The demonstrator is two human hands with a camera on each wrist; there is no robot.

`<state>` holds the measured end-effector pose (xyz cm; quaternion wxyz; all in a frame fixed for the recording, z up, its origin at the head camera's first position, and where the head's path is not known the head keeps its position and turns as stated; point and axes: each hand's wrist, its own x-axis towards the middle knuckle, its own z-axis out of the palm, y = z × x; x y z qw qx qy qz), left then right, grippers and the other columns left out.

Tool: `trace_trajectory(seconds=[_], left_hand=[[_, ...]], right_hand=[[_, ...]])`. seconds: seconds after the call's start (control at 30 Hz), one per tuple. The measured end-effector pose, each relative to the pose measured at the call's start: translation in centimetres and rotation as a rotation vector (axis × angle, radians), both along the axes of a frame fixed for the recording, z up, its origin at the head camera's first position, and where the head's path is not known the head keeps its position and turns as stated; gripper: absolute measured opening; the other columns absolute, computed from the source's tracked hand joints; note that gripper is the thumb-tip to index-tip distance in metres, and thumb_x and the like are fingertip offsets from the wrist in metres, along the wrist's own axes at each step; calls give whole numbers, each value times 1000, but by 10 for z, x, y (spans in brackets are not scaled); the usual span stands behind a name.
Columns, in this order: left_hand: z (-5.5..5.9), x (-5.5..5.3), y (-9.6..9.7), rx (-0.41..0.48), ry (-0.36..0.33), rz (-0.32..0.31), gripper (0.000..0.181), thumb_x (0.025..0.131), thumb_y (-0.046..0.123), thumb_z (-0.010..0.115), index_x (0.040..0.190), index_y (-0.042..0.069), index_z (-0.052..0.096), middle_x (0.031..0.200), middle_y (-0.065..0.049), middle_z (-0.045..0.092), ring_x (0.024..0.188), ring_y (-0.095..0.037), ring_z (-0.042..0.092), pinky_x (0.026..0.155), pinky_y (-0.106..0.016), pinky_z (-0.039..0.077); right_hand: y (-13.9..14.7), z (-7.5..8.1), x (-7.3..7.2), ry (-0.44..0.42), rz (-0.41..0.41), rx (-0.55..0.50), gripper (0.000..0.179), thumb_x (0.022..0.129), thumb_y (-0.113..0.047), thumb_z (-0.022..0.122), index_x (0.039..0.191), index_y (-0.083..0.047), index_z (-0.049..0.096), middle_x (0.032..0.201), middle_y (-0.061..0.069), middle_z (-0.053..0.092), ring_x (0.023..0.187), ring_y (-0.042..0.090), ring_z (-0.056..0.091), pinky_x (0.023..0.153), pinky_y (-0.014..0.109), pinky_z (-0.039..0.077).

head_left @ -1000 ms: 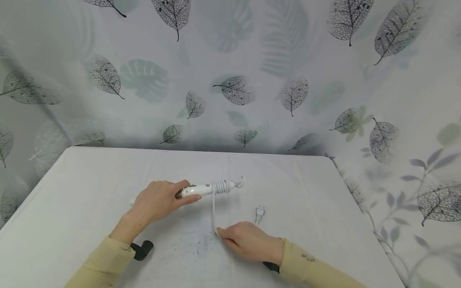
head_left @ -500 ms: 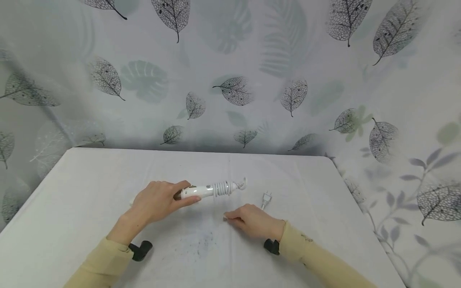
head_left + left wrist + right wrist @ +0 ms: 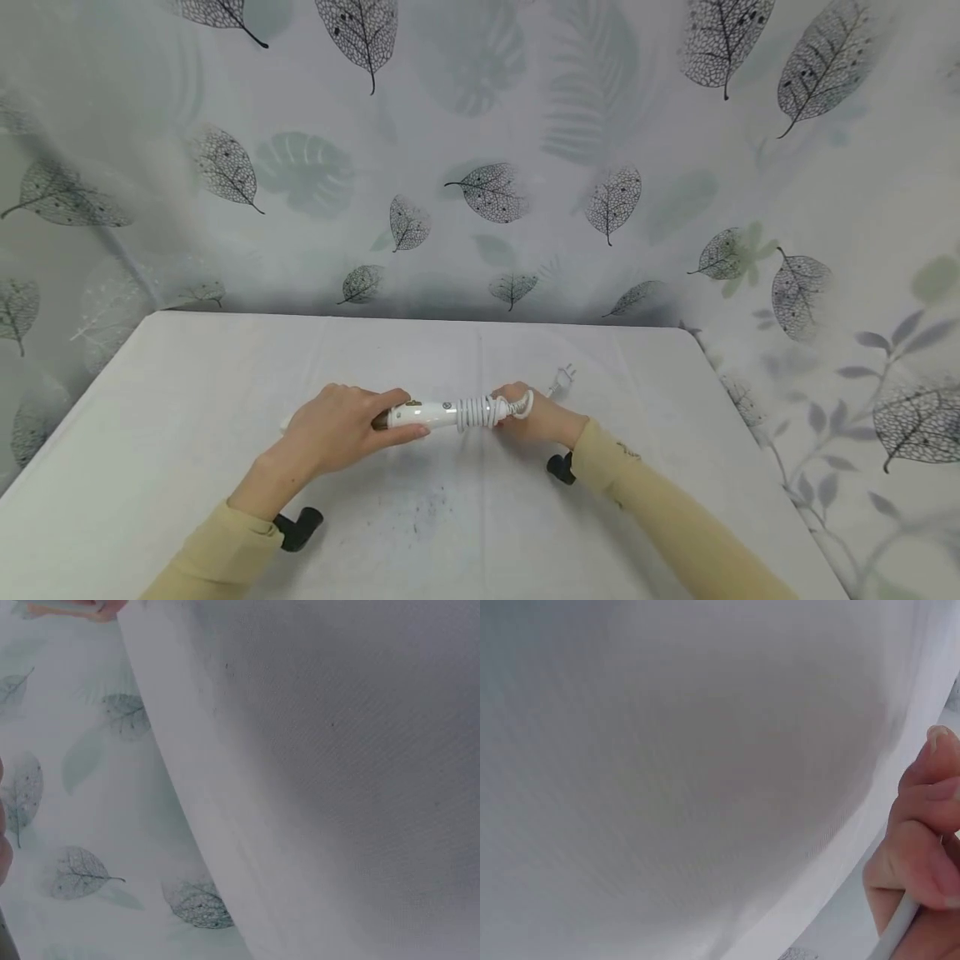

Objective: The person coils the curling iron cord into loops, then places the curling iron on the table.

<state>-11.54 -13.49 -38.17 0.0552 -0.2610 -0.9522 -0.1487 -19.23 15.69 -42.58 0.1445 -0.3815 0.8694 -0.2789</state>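
Observation:
My left hand (image 3: 333, 429) grips a slim white hair styling iron (image 3: 426, 414) around its middle and holds it over the table. A small pale tip (image 3: 287, 422) shows beyond that hand; most of the iron's left part is hidden under it. White cord (image 3: 474, 412) is wound several times round the handle's right end, where a cord loop (image 3: 527, 405) curls out. Behind that end my right hand (image 3: 543, 421) pinches the free cord. In the right wrist view its curled fingers (image 3: 919, 862) hold the cord (image 3: 897, 927). The two-pin plug (image 3: 564, 378) sticks out beyond the right hand.
A white cloth (image 3: 420, 550) with dark specks near the middle covers the table. Its far edge meets a leaf-patterned curtain (image 3: 465, 242), which also runs down the right side. Black wrist cameras (image 3: 300, 528) hang under both wrists.
My right hand has moved up and away, from in front of the iron to behind its cord end, carrying the cord and plug. The left hand has shifted slightly right and keeps its grip.

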Motion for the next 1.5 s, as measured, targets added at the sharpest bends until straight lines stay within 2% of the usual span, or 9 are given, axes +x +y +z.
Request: trace_trajectory(seconds=[0.07, 0.17, 0.3, 0.5, 0.7, 0.87, 0.97, 1.2, 1.5], left_hand=[[-1, 0, 1, 10, -9, -6, 44, 91, 70, 53, 108, 31, 67, 59, 20, 45, 49, 1, 36, 45, -20, 30], [-2, 0, 1, 15, -15, -15, 46, 91, 71, 52, 108, 32, 67, 59, 20, 45, 49, 1, 36, 45, -20, 31], [-5, -1, 2, 7, -10, -37, 47, 91, 71, 51, 107, 31, 68, 58, 20, 43, 50, 2, 36, 46, -19, 30], [-10, -1, 4, -25, 1, -62, 49, 92, 72, 48, 105, 29, 68, 57, 19, 41, 50, 1, 35, 47, -20, 29], [-14, -2, 4, -40, 38, -74, 49, 92, 70, 50, 101, 25, 68, 56, 18, 40, 48, 1, 33, 47, -20, 27], [-15, -3, 5, -38, 37, -70, 48, 92, 71, 50, 99, 27, 67, 55, 18, 38, 48, 1, 33, 47, -20, 27], [-15, -3, 6, -48, 30, -75, 48, 92, 71, 49, 97, 27, 65, 55, 17, 38, 48, 1, 33, 47, -20, 27], [-17, -3, 8, -64, 25, -67, 47, 91, 72, 50, 96, 27, 65, 55, 16, 40, 49, 0, 35, 47, -20, 29], [-20, -7, 2, -49, -109, 30, 56, 88, 78, 46, 101, 27, 66, 57, 14, 44, 51, -3, 39, 49, -22, 32]], right_hand=[[-1, 5, -4, 42, 30, -4, 15, 90, 3, 66, 103, 2, 74, 98, 11, 76, 90, 19, 71, 83, 30, 56], [-2, 11, -9, 63, 38, -14, 27, 92, -1, 68, 118, 6, 69, 114, 17, 72, 106, 28, 70, 90, 36, 55], [-4, 13, -14, 66, -7, 12, 26, 95, -2, 64, 119, 8, 68, 107, 17, 73, 95, 26, 71, 84, 32, 56], [-4, 13, -25, 157, -58, 28, 20, 95, 0, 63, 113, 5, 71, 81, 5, 66, 73, 9, 57, 77, 27, 53], [-8, 24, -25, 191, -156, -46, 16, 100, -7, 58, 105, -1, 72, 83, 6, 66, 75, 13, 58, 75, 30, 51], [-9, 35, -25, 181, -178, -100, 14, 101, -13, 58, 101, -4, 70, 81, 7, 65, 71, 12, 54, 70, 28, 48], [-8, 42, -25, 171, -180, -112, 14, 101, -17, 60, 97, -7, 69, 76, 2, 63, 65, 10, 51, 64, 26, 46], [-13, 60, -12, 204, -181, -171, 15, 99, -24, 65, 93, -12, 71, 72, -6, 59, 59, 7, 45, 57, 23, 39], [-21, 77, 22, 191, -135, -253, 9, 96, -20, 69, 94, -13, 73, 79, -8, 65, 53, 4, 36, 52, 20, 33]])
